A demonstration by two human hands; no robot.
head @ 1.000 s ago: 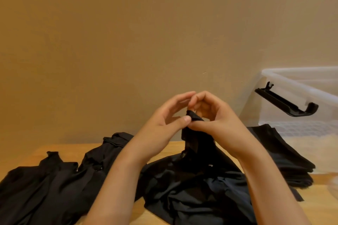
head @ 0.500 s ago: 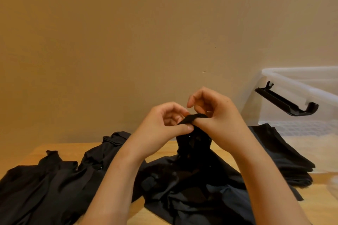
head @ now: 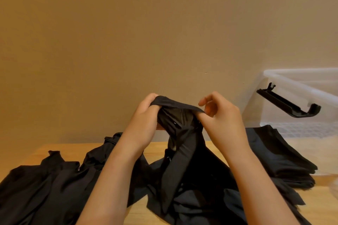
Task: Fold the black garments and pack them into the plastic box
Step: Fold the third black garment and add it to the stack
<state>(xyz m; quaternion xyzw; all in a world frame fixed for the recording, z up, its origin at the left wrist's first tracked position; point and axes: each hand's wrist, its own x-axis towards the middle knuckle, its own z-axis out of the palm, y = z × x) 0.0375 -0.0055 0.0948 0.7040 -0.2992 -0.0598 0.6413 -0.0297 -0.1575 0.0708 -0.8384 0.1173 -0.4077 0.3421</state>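
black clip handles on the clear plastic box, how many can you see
1: a long black plastic clip handle hangs tilted on the left wall of the clear plastic box. The box's right side is out of frame, so another may be hidden.

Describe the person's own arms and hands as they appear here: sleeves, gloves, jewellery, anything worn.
Both forearms are bare up to the bottom edge of the picture, with no sleeve or cuff showing. The left hand and the right hand wear no gloves. No watch, bracelet or strap shows on either wrist, and no ring shows on the visible fingers. The nails look short and unpainted. No markings are visible.
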